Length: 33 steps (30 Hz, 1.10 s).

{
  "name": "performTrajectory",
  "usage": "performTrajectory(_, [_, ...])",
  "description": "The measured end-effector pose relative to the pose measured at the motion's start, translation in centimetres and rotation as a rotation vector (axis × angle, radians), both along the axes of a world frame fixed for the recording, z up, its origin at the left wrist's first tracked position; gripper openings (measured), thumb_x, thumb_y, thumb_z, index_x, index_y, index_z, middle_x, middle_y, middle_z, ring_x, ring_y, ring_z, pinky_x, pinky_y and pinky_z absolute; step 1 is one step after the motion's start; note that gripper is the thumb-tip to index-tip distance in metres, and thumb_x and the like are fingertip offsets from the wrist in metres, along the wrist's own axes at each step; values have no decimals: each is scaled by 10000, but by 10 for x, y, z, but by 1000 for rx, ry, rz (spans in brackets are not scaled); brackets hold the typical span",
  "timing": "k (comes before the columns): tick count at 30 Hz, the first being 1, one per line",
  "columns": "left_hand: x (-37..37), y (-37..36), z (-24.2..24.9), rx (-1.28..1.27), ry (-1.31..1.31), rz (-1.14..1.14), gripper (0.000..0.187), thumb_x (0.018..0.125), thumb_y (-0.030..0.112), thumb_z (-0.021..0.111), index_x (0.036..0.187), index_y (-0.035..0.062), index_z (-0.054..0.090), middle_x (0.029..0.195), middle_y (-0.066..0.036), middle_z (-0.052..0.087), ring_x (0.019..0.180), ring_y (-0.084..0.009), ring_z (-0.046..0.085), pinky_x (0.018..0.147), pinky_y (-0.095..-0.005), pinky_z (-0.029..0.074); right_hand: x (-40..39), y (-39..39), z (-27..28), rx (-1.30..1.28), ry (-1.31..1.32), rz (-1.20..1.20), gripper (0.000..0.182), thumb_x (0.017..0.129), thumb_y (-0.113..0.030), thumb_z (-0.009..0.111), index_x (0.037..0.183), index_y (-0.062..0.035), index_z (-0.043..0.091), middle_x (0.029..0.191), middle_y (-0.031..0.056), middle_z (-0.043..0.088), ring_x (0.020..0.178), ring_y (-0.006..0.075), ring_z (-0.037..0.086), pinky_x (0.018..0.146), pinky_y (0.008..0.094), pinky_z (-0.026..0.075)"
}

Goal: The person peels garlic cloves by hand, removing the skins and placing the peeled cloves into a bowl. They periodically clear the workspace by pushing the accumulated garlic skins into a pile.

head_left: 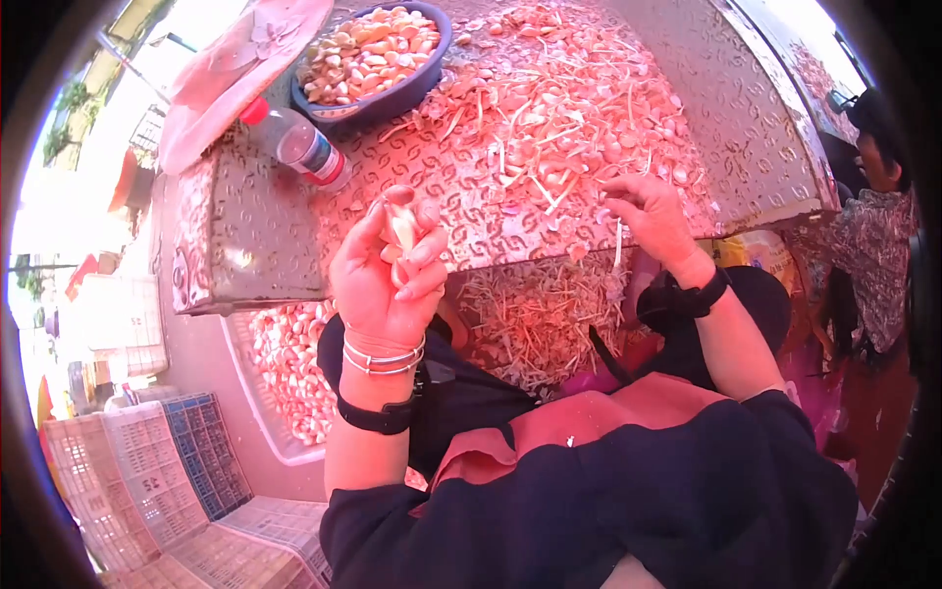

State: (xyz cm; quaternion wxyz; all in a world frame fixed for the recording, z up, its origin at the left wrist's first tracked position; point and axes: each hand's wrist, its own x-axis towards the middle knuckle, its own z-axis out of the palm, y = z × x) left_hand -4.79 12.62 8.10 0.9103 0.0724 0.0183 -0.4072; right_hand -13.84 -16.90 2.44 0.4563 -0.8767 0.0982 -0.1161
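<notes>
My left hand (390,265) is raised in front of the table's near edge, palm up, with its fingers curled round pale garlic cloves (403,232). My right hand (648,218) is over the table's near edge at the right, beside the heap of garlic skins and stalks (579,118). Its thumb and forefinger are bent, with a small gap between the tips. Just below that hand a thin white garlic stalk (618,243) stands upright against the table edge.
A blue basin (437,59) of garlic cloves, a plastic bottle (309,152) and a pink hat (221,79) are on the patterned table (378,162). A white crate (257,412) of cloves stands below left. Stalks litter the floor. Another person (873,236) is at right.
</notes>
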Motion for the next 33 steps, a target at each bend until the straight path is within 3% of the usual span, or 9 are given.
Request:
performTrajectory(6, [-22,174,-6,420,55,713,238,909,147,430,1044,-13,542,891,-140,487,664,-163,467,374,-203,351,-13,6,-19,11,110,6,165,760,-25,619,923,-2,636,792,74,658,723,139,627,652,257,497])
performTrajectory(12, [20,296,-110,852,341,885,250,890,164,446,1073,15,531,1027,-183,556,814,-229,568,597,-317,507,-12,26,-19,-83,16,66,182,751,-13,623,933,-15,634,778,91,649,712,159,624,657,263,494])
performTrajectory(14, [23,290,-119,1097,248,732,311,883,203,450,1135,28,499,1133,-187,530,953,-275,544,832,-453,465,-14,29,-11,-117,3,49,185,750,-17,623,934,-16,634,777,94,647,712,167,625,657,267,494])
performTrajectory(16, [29,281,-106,1181,384,706,467,866,226,465,1271,9,378,1339,-189,288,1253,-292,307,997,-536,297,-17,29,-8,-150,1,18,187,748,-20,623,935,-18,634,776,98,646,713,174,627,657,271,494])
performTrajectory(18, [28,285,-100,1284,257,653,519,853,226,495,1303,20,338,1381,-188,191,1276,-295,262,1018,-500,288,-21,17,-9,-125,24,-22,192,745,-33,624,936,-24,640,780,102,651,711,175,629,656,277,494])
performTrajectory(20, [25,279,-94,1340,184,778,440,857,204,522,1239,13,415,1283,-189,367,1202,-279,379,969,-423,373,-25,9,-10,-107,33,-69,194,740,-52,621,930,-30,652,776,112,655,698,183,630,654,292,493])
performTrajectory(22, [-3,235,-62,1206,-84,807,267,861,134,536,1088,-1,497,1062,-122,539,931,-185,524,837,-311,425,-29,-2,-11,-266,58,-132,171,724,-81,639,888,-37,654,767,118,647,691,224,624,657,315,489])
performTrajectory(29, [-75,52,53,961,-634,574,147,897,69,477,1009,11,554,863,-69,580,712,-127,546,622,-232,440,-29,-34,-44,-248,85,-251,125,728,-86,616,845,-46,634,770,125,625,731,278,613,668,371,483])
performTrajectory(33, [-44,-29,49,978,-804,389,126,886,51,506,990,5,562,802,-48,577,652,-101,547,563,-209,436,-24,-48,-57,-451,-51,-327,185,702,-106,642,881,-58,633,847,140,620,811,310,596,715,371,476])
